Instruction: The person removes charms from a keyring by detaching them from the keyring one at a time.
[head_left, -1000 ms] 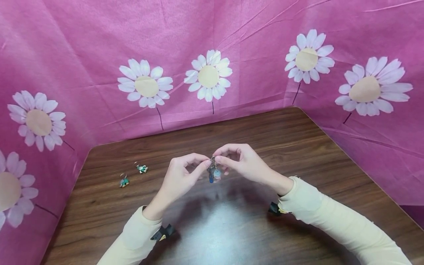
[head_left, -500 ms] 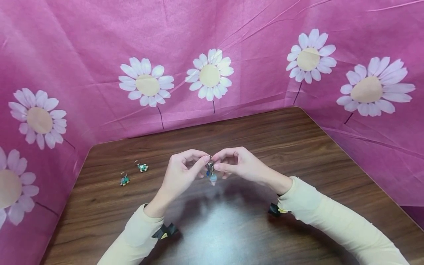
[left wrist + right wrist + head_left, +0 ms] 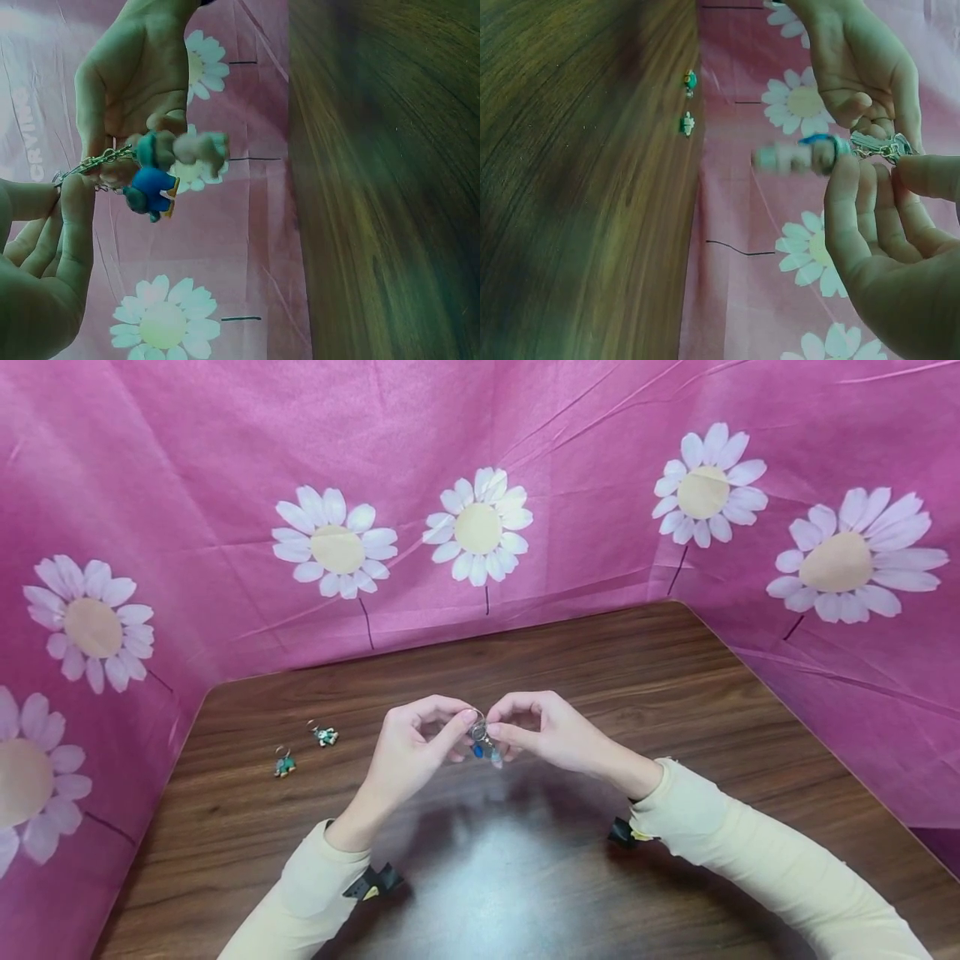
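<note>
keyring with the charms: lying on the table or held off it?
Held off it. Left hand and right hand both pinch the keyring; its charms dangle clear of the table.

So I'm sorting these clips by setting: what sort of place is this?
Probably a small tabletop craft or recording booth: a wooden table walled on three sides by pink daisy-print cloth, with small charms lying by the hands.

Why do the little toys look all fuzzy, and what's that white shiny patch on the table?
Right wrist view: the dangling charms are smeared by blur; left wrist view shows them sharper. Head view: the pale patch is light glaring off the table.
</note>
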`<state>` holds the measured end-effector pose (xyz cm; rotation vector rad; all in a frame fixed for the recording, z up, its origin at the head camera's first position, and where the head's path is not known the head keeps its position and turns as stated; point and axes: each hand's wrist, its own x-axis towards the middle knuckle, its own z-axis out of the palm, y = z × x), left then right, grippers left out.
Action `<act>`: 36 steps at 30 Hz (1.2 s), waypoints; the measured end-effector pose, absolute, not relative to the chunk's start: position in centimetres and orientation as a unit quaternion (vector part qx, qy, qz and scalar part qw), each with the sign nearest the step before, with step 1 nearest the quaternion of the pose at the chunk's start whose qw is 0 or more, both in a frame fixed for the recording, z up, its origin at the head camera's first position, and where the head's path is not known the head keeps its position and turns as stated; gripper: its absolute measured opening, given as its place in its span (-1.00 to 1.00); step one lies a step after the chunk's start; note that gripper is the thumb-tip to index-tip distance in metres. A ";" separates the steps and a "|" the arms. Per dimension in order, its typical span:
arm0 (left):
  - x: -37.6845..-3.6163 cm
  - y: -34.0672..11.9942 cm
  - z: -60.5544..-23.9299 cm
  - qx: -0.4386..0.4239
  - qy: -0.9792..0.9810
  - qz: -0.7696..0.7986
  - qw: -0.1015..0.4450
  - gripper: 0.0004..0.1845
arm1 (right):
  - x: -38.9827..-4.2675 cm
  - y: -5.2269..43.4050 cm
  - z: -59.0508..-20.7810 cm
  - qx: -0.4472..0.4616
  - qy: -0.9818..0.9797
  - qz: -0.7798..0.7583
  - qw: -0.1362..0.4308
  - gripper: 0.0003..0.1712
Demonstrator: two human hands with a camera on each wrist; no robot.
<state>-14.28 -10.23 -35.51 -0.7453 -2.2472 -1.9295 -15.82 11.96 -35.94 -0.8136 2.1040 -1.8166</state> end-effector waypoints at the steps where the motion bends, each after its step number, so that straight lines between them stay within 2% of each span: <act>1: -14.3 -10.2 -35.5 -0.243 -0.736 -0.630 0.043 -0.88 | -15.8 11.9 -35.9 -0.280 0.721 -0.622 0.120 -0.91; 9: -14.6 -10.3 -35.6 -0.243 -0.735 -0.633 0.028 -0.88 | -15.8 11.9 -35.8 -0.276 0.716 -0.632 0.110 -0.88; 18: -14.3 -9.7 -35.7 -0.234 -0.732 -0.639 0.035 -0.88 | -15.5 12.0 -35.7 -0.272 0.684 -0.658 0.157 -0.72; 23: -14.1 -9.6 -35.7 -0.229 -0.736 -0.636 0.036 -0.90 | -15.5 11.8 -35.5 -0.253 0.707 -0.645 0.143 -0.78; 28: -14.0 -10.0 -36.0 -0.230 -0.741 -0.631 0.008 -0.83 | -15.7 11.9 -35.8 -0.252 0.715 -0.642 0.118 -0.86; 33: -14.0 -10.7 -37.1 -0.271 -0.752 -0.601 -0.029 -0.79 | -15.8 12.2 -36.0 -0.232 0.704 -0.660 0.123 -0.81; 36: -14.1 -10.5 -37.4 -0.309 -0.759 -0.573 -0.014 -0.80 | -15.8 12.4 -35.9 -0.224 0.700 -0.666 0.126 -0.76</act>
